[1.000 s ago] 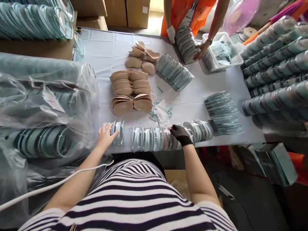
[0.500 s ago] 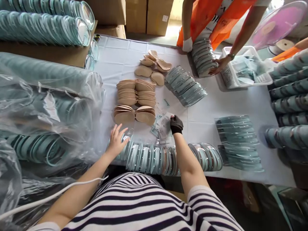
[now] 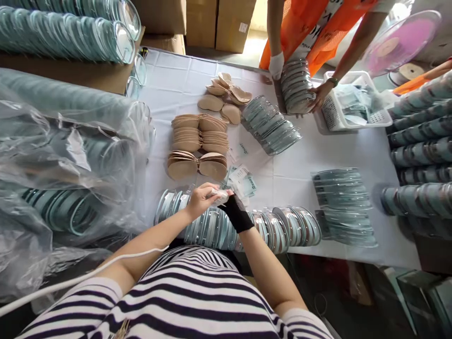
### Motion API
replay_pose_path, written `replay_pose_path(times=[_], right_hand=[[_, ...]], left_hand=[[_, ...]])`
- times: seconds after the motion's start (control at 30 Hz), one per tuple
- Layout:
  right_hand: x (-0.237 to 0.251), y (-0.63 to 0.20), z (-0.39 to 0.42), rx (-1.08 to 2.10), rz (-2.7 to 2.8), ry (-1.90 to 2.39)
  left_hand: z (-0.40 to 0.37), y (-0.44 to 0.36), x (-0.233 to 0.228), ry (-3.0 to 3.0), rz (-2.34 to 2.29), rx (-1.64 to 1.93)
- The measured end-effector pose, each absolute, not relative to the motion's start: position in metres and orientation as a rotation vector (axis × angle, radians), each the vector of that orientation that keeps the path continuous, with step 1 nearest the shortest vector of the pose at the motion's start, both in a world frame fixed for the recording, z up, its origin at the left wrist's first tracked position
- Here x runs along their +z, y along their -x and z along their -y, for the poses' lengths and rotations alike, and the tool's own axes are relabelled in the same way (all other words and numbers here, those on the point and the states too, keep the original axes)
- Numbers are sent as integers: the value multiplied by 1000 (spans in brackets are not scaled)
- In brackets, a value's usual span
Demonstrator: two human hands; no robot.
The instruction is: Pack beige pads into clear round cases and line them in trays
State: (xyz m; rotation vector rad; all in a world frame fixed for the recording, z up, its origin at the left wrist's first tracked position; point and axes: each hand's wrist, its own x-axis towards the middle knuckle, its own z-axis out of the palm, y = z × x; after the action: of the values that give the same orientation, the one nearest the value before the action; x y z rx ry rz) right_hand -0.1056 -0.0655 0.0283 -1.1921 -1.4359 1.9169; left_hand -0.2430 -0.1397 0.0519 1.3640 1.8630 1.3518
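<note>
A small clear packet (image 3: pixel 219 195) is pinched between bare left hand (image 3: pixel 200 200) and gloved right hand (image 3: pixel 236 210), above the near-edge row of clear cases (image 3: pixel 247 226). Judged light, flimsy, slippery; best taken by its edges. White tablecloth (image 3: pixel 300 136) crowded; beige pads (image 3: pixel 197 141) at 12 o'clock, co-worker's hands (image 3: pixel 319 94) at 1 o'clock.

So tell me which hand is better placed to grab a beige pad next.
Probably the left hand: it is nearest the beige pads, just below them. The gloved right hand sits further right; both pinch a small packet.
</note>
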Motion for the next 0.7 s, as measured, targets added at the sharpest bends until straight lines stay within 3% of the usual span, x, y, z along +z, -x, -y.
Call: replay_pose_path(times=[0.1, 0.2, 0.37, 0.43, 0.53, 0.7], right_hand=[[31, 100, 66, 1811, 1423, 1265], [36, 100, 60, 1598, 1532, 1363], [35, 90, 40, 1393, 1927, 1248], [31, 88, 24, 1217, 2097, 1155], [32, 98, -8, 962, 2255, 998], [73, 131, -40, 878, 2475, 955]], left_hand=[[129, 238, 32, -1043, -1893, 1397], [93, 260, 15, -1151, -2000, 1319], [33, 320, 5, -1689, -2185, 357], [24, 331, 9, -1704, -2170, 252], [27, 329, 25, -1758, -2060, 307], [55, 304, 66, -1607, -1695, 974]])
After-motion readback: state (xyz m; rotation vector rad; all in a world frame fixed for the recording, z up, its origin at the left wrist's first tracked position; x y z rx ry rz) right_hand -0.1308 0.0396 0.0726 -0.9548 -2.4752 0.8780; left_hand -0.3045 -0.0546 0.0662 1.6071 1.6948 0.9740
